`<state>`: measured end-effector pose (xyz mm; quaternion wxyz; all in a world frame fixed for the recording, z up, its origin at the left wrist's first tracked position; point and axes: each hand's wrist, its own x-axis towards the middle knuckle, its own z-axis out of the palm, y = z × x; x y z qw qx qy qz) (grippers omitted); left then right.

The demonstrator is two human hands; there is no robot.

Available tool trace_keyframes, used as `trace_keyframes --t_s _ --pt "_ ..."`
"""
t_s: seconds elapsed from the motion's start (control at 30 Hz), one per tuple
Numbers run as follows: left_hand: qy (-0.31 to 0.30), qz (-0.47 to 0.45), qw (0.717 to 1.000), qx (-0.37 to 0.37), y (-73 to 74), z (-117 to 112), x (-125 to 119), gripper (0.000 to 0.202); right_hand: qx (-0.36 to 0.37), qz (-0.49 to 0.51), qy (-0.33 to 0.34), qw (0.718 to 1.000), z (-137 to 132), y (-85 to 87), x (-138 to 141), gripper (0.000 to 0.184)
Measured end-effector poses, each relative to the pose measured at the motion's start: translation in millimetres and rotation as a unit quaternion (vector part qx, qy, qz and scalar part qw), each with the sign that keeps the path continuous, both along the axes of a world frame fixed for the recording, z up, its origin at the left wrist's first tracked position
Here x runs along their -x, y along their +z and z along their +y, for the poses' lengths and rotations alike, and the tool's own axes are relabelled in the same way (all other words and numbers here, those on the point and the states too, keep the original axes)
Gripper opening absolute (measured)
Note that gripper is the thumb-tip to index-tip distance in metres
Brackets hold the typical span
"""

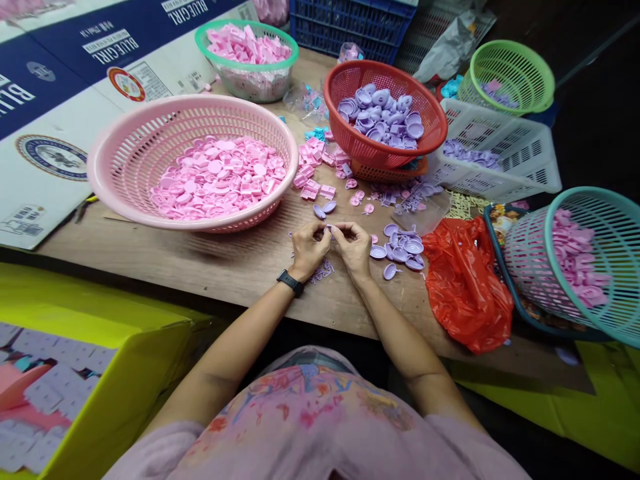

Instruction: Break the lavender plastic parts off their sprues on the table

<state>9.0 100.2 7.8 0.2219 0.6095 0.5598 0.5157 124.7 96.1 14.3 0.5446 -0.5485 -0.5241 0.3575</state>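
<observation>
My left hand (309,248), with a black watch on its wrist, meets my right hand (353,248) above the table's front part. Thumbs and fingers of both hands are pinched together on a small purple plastic piece (328,228), mostly hidden by the fingertips. Just beyond the hands lie two purple oval shells (324,209). Beside my right hand is a loose pile of purple oval plastic parts (404,247), some with small stems. Tiny purple bits (323,271) lie under the wrists.
A pink basket (120,193) of pink parts stands left; a red basket (340,137) of purple parts stands behind. Pink pieces (311,188) lie between them. To the right are a red plastic bag (465,287) and a tilted teal basket (620,233). Printed cardboard (65,127) borders the left.
</observation>
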Motion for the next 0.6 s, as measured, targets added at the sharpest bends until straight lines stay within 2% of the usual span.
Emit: trace_keyframes --t_s 0.13,0.4,0.6 --pt "-0.002 0.003 1.000 -0.002 -3.1 0.4 0.1 0.010 0.006 0.001 -0.004 1.000 0.1 1.4 0.1 0.030" --pt "-0.016 0.162 0.983 -0.083 -14.3 0.0 2.2 0.013 -0.028 -0.074 -0.026 0.997 -4.8 9.7 -2.7 0.019" --pt "-0.023 0.197 0.977 -0.085 -17.7 0.3 2.5 0.014 -0.013 -0.042 -0.012 0.999 -3.7 7.2 -1.0 0.020"
